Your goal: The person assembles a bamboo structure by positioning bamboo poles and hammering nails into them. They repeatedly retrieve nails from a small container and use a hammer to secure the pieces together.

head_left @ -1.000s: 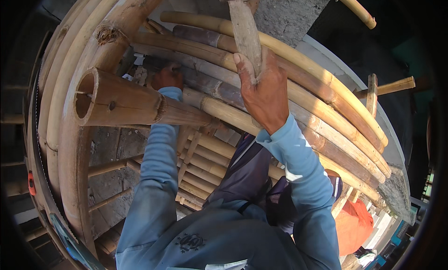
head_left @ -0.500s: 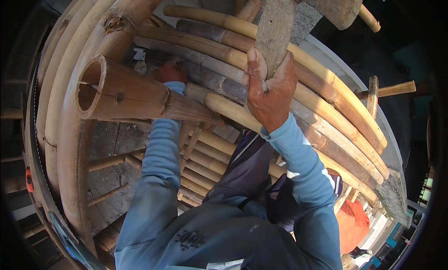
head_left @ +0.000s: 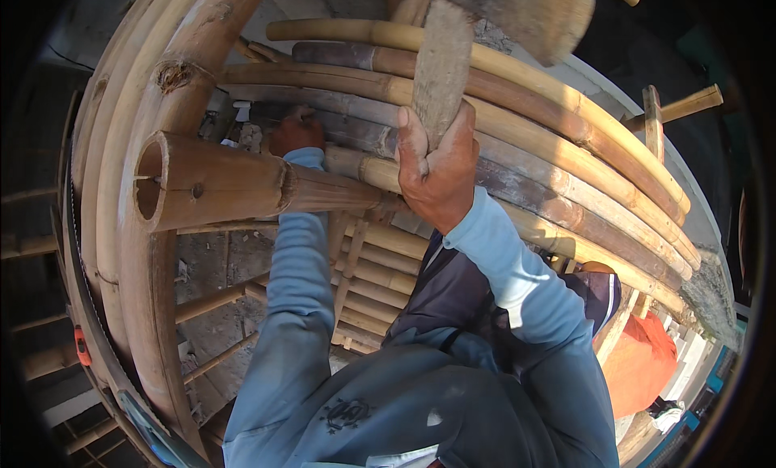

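My right hand (head_left: 443, 169) is wrapped round the flat wooden handle of a mallet (head_left: 443, 64), held up over the bamboo slats. Its thick brownish head reaches toward the upper right and is slightly blurred. In the shade at the far left end of the slats, my left hand (head_left: 297, 135) is low against a dark bamboo pole (head_left: 347, 131). Its fingers look curled, and whatever they hold is too dark to make out. A thick bamboo piece with a hollow cut end (head_left: 218, 185) juts out in front of my left wrist.
Long bamboo poles (head_left: 566, 104) lie side by side across the far side. Thick upright bamboo posts (head_left: 145, 250) stand at the left, beside a toothed saw blade (head_left: 77, 250). More bamboo slats (head_left: 376, 278) lie below my arms. An orange cloth (head_left: 638, 363) is at the lower right.
The mallet and my right hand have shifted left in the picture, and the whole view has swung slightly. My left hand stays at the slats' left end.
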Motion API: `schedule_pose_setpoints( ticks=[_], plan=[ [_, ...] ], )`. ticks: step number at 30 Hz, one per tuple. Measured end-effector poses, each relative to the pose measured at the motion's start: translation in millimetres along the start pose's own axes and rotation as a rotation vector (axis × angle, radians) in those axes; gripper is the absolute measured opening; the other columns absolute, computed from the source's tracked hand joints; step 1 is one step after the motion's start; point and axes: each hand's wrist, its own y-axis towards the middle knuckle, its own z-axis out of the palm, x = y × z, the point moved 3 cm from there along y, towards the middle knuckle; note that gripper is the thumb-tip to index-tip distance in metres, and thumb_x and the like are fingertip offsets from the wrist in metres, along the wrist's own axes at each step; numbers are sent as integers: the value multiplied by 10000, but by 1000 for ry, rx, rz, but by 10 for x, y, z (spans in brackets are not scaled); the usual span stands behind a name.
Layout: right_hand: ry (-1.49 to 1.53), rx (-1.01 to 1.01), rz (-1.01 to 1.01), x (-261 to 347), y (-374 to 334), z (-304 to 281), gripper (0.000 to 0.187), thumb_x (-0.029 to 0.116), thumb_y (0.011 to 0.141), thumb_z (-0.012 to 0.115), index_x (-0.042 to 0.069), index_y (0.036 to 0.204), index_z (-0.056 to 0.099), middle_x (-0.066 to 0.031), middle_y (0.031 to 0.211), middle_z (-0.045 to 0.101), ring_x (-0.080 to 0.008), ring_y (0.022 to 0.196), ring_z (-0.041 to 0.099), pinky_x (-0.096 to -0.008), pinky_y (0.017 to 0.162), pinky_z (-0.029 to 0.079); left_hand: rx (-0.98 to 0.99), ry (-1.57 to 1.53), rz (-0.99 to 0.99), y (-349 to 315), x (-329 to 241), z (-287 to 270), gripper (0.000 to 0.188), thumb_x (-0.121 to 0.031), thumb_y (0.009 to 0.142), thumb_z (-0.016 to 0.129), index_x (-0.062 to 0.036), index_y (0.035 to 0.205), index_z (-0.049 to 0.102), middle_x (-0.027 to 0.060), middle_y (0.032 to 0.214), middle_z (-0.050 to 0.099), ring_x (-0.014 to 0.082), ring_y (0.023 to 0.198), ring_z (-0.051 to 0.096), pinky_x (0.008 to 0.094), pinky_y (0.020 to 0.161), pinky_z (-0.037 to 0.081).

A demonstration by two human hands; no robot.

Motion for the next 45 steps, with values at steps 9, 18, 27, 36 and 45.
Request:
schedule_pose_setpoints(
  ticks=[9,18,27,36,45],
  plan=[
    [35,12,-240,489,534,-78,274,212,1016,594,-53,1072,552,-118,691,653,-230,614,665,-343,617,546,23,-67,-62,-51,-33,-139,275,-236,747,646,-230,974,801,176,953,743,382,898,715,489,806,562],
    [-506,808,142,-147,102,216,366,170,948,619,-138,1104,497,-387,757,630,-479,730,698,-507,636,560,-80,-26,-48,171,-40,-169,228,-263,753,661,-246,930,805,173,931,746,393,874,715,507,775,559],
    [-581,745,136,-589,-326,53,367,174,932,642,-148,1047,507,-322,710,647,-478,666,682,-503,602,558,-65,-19,-31,-115,-47,8,223,-249,746,660,-236,912,809,175,880,742,381,837,720,492,761,568],
    [-345,310,75,20,205,-50,367,159,925,655,-165,1018,511,-351,679,619,-499,665,669,-509,599,549,-94,56,-52,-23,-49,-30,245,-248,746,658,-168,931,797,189,885,740,403,839,716,493,773,568],
    [-313,507,402,-530,-435,-469,477,187,864,726,-180,1103,537,-345,848,671,-447,776,693,-472,743,550,-134,-285,48,7,-11,-60,224,-220,776,691,-96,952,750,197,941,743,407,868,712,498,747,550]
  ],
)
